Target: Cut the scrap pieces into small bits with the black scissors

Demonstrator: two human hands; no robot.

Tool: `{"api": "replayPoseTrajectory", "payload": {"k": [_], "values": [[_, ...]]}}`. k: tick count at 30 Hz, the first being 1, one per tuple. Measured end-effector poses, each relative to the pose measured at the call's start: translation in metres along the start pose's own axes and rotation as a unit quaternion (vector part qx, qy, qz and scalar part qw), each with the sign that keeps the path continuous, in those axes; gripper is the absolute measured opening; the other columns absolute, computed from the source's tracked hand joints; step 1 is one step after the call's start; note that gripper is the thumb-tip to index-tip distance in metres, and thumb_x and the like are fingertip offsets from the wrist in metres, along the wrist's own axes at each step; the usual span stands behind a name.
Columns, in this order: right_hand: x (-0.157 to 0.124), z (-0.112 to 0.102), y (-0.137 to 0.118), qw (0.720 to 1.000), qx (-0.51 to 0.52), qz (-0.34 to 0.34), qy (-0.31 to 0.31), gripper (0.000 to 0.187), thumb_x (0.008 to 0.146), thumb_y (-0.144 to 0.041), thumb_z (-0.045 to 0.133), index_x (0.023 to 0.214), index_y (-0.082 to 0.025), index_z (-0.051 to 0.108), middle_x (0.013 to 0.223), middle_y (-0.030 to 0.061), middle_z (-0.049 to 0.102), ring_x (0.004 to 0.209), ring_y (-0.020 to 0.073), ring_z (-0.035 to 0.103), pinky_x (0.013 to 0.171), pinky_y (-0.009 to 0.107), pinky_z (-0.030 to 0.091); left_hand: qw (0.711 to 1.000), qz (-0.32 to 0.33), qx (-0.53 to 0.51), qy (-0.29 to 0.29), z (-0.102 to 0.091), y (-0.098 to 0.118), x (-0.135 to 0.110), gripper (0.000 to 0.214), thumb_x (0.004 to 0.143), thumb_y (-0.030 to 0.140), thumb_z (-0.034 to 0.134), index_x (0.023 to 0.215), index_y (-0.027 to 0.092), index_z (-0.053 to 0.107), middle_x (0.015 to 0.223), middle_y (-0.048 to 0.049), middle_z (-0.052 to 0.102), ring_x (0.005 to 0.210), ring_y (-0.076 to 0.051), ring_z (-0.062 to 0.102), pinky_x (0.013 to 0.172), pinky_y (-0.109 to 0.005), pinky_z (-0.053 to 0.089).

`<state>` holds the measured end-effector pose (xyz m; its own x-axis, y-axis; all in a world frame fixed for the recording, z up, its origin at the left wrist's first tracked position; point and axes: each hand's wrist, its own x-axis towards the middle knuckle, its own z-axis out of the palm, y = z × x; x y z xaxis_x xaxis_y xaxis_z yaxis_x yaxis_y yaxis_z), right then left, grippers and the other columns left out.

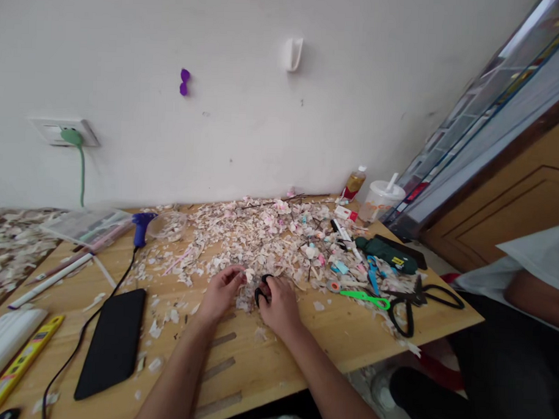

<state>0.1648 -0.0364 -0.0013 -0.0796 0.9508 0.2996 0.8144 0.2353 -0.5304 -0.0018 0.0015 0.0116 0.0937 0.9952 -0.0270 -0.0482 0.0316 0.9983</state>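
Observation:
My right hand [280, 304] has its fingers through the black loops of a pair of scissors [259, 292]; the blades are hard to make out. Close beside it, my left hand [222, 288] pinches a small whitish scrap [248, 275] between thumb and fingertips. I cannot tell whether this scrap is paper, shell or petal. Both hands hover low over the wooden table [238, 355], near its front edge. Under and beyond them spreads a thick layer of pale flakes [242, 229], with a few pink and blue bits among it.
Left lie a black tablet [111, 341], a yellow box cutter [24, 359] and a blue glue gun [142, 228] with its cord. Green-handled scissors [365, 298], large black scissors [408, 309], a bottle [354, 183] and a lidded cup [381, 199] are on the right. Another person [508, 340] sits there.

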Motion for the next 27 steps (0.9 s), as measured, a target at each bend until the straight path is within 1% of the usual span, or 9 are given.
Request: {"api": "replayPoseTrajectory", "payload": {"k": [5,8,11,16,19,21,24,25,27], "values": [[0.001,0.001,0.006,0.999,0.036,-0.027,-0.015,0.005,0.077,-0.018,0.055,0.079,-0.02,0.051,0.08,0.0023,0.057,0.082,0.0191,0.05,0.074,0.029,0.033,0.996,0.041,0.068,-0.037,-0.005,0.014,-0.003,0.025,0.077,0.04,0.062,0.083,0.016,0.063,0.072,-0.0003,0.06,0.07,-0.014,0.053,0.066,-0.024,0.042],[0.001,0.004,0.01,0.999,0.042,-0.031,-0.015,0.003,0.078,-0.018,0.054,0.08,-0.02,0.053,0.08,0.0032,0.059,0.082,0.0193,0.051,0.075,0.029,0.034,0.995,0.051,0.074,-0.05,-0.007,0.013,-0.003,0.024,0.079,0.04,0.06,0.079,0.016,0.063,0.07,0.0001,0.058,0.068,-0.013,0.052,0.065,-0.023,0.041],[0.001,0.008,0.014,0.998,0.04,-0.035,-0.019,0.01,0.078,-0.015,0.051,0.084,-0.02,0.057,0.082,0.0043,0.061,0.083,0.0199,0.053,0.076,0.03,0.035,0.995,0.044,0.067,-0.065,-0.009,0.005,-0.001,0.023,0.081,0.039,0.06,0.077,0.016,0.063,0.067,0.0011,0.056,0.064,-0.011,0.05,0.062,-0.022,0.04],[0.001,0.012,0.015,0.998,0.061,-0.016,-0.009,0.015,0.078,-0.013,0.048,0.087,-0.019,0.058,0.084,0.0054,0.061,0.084,0.0207,0.053,0.077,0.032,0.038,1.0,0.014,-0.001,-0.012,-0.011,-0.008,0.003,0.023,0.077,0.037,0.066,0.087,0.017,0.067,0.076,-0.0006,0.064,0.072,-0.012,0.057,0.071,-0.023,0.044],[0.0,0.009,0.009,0.997,0.069,-0.012,0.036,0.011,0.079,-0.019,0.05,0.089,-0.019,0.054,0.086,0.0064,0.057,0.087,0.0228,0.051,0.079,0.036,0.04,0.996,-0.012,-0.081,0.028,-0.01,-0.011,0.004,0.03,0.073,0.034,0.072,0.098,0.018,0.067,0.085,-0.0023,0.067,0.078,-0.013,0.061,0.08,-0.026,0.047],[-0.003,0.005,0.007,0.989,0.103,-0.014,0.108,0.022,0.081,-0.026,0.052,0.101,-0.019,0.05,0.096,0.0083,0.054,0.095,0.0245,0.049,0.084,0.041,0.04,0.987,-0.026,-0.155,0.034,-0.009,-0.011,0.004,0.037,0.07,0.031,0.074,0.104,0.019,0.066,0.084,-0.0016,0.067,0.077,-0.012,0.062,0.082,-0.027,0.048],[-0.008,-0.001,0.008,0.948,0.213,0.014,0.234,0.039,0.085,-0.035,0.048,0.12,-0.02,0.038,0.107,0.0094,0.049,0.098,0.0229,0.048,0.087,0.043,0.042,0.966,-0.038,-0.254,0.036,-0.005,-0.008,0.003,0.033,0.068,0.028,0.077,0.099,0.018,0.066,0.076,-0.0001,0.066,0.072,-0.01,0.061,0.082,-0.028,0.051],[-0.009,-0.002,0.009,0.938,0.238,0.023,0.252,0.039,0.086,-0.035,0.047,0.122,-0.021,0.037,0.107,0.0088,0.048,0.097,0.0219,0.049,0.086,0.042,0.043,0.96,-0.041,-0.276,0.038,-0.004,-0.007,0.002,0.03,0.068,0.027,0.077,0.094,0.017,0.067,0.074,0.0001,0.065,0.07,-0.009,0.06,0.081,-0.028,0.051],[-0.008,-0.002,0.012,0.942,0.234,0.017,0.241,0.037,0.086,-0.034,0.048,0.121,-0.023,0.039,0.106,0.0079,0.05,0.097,0.0218,0.05,0.085,0.042,0.044,0.952,-0.046,-0.301,0.039,-0.002,-0.003,0.0,0.027,0.068,0.026,0.077,0.089,0.016,0.066,0.072,0.0004,0.064,0.066,-0.008,0.059,0.079,-0.026,0.052]]}}
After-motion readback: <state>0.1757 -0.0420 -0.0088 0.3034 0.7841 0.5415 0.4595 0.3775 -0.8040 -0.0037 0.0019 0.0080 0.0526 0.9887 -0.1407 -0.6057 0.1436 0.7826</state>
